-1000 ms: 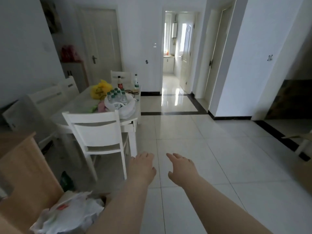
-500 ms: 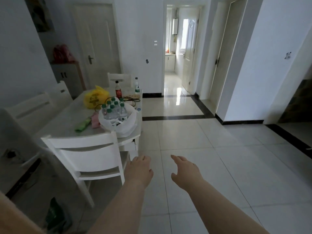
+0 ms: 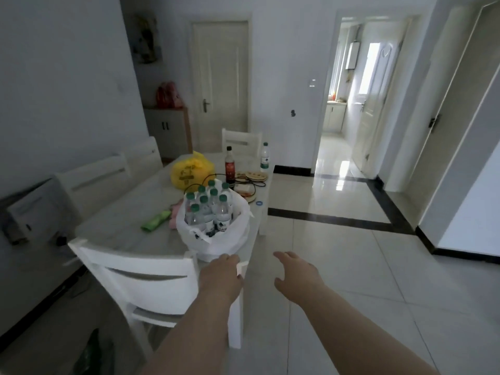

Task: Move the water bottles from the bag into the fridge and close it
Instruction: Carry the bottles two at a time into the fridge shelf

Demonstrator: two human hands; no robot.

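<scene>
A white plastic bag [image 3: 216,243] stands open near the front right corner of the white dining table [image 3: 121,228]. Several clear water bottles with green caps [image 3: 209,209] stand upright inside it. My left hand [image 3: 220,277] hovers just in front of the bag, fingers relaxed and holding nothing. My right hand [image 3: 295,274] is stretched out over the floor to the right of the table, fingers loosely spread and empty. No fridge is in view.
A white chair [image 3: 140,280] stands at the table's near side. On the table lie a yellow bag [image 3: 190,170], a dark bottle [image 3: 230,166], one more water bottle [image 3: 265,158] and a green packet [image 3: 155,221]. Tiled floor [image 3: 351,266] stretches right toward a doorway [image 3: 351,104].
The view has come closer to the table and the bag now looms larger. Both hands have moved forward; my left hand has reached the bag's near side.
</scene>
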